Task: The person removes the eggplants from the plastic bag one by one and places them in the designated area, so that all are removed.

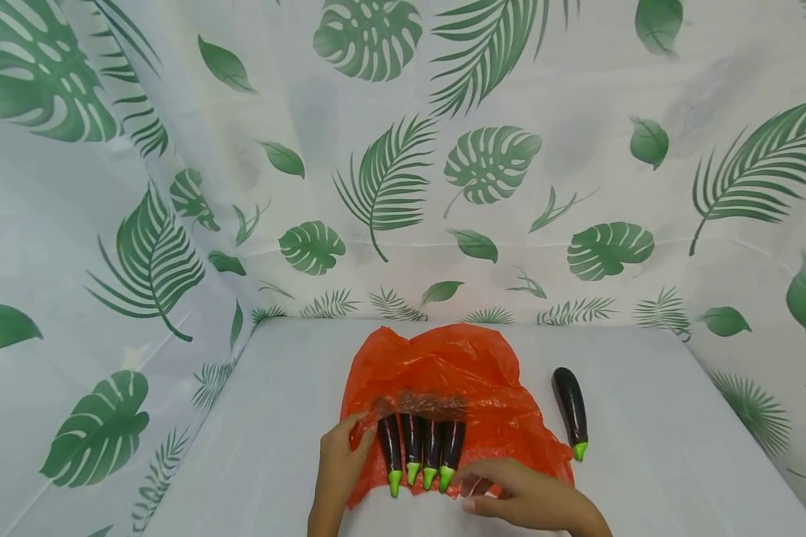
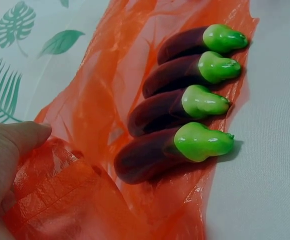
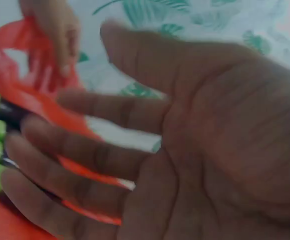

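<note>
A red plastic bag lies spread on the white table, its upper layer lifted at the near side. Several dark purple eggplants with green caps lie side by side on the bag's lower layer, caps toward the person. In the head view, their far ends are under the raised film. My left hand pinches the bag's left edge; the left wrist view shows the thumb over the film. To the right of the row, my right hand holds nothing, and its fingers are spread in the right wrist view.
One more eggplant lies on the table just right of the bag, green cap toward the person. White sheets with green leaf prints rise as walls behind the table and along both sides.
</note>
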The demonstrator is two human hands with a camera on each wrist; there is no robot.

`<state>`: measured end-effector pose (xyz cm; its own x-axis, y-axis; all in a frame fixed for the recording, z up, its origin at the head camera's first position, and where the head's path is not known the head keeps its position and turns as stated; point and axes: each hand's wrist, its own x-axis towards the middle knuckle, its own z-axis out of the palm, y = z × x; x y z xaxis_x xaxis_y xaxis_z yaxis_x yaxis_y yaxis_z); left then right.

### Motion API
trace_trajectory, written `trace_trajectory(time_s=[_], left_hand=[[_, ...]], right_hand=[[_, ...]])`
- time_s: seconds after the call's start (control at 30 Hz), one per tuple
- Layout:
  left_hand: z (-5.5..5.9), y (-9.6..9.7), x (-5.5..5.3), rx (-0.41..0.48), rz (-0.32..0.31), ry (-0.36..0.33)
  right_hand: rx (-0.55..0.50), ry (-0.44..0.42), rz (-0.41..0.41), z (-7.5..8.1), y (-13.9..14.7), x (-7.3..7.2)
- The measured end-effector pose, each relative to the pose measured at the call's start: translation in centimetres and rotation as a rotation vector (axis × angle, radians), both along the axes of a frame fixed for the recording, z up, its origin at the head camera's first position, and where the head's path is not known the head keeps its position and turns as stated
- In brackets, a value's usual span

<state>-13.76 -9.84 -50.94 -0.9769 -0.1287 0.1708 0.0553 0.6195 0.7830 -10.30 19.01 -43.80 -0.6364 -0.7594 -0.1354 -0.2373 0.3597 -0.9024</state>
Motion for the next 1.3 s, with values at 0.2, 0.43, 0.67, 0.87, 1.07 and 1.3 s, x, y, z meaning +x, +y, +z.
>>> trace_trajectory(time_s=[0.2, 0.43, 0.67, 0.87, 1.07, 1.3], left_hand=[[-0.1, 0.0, -0.1, 0.012, 0.0, 0.007], [0.0, 0.2, -0.1, 0.027, -0.007, 0.008], [0.1, 0.1, -0.3, 0.017, 0.003, 0.005], [0.3, 0.0, -0.2, 0.02, 0.006, 0.006], [0.3, -0.1, -0.2, 0.029, 0.006, 0.006], [0.1, -0.2, 0.0, 0.032, 0.006, 0.006]], right_hand=[[0.071, -0.061, -0.169, -2.5, -0.8, -0.6], [0.192, -0.119, -0.43, -4.2, -1.6, -0.9], [0.223, -0.122, -0.752, -5.5, -2.8, -1.7], [0.215, -0.11, -0.876, -6.7, -3.5, -2.7], [0.165, -0.134, -0.93, -7.6, -4.1, -3.4], [0.049, -0.184, -0.943, -8.3, -4.7, -3.7]])
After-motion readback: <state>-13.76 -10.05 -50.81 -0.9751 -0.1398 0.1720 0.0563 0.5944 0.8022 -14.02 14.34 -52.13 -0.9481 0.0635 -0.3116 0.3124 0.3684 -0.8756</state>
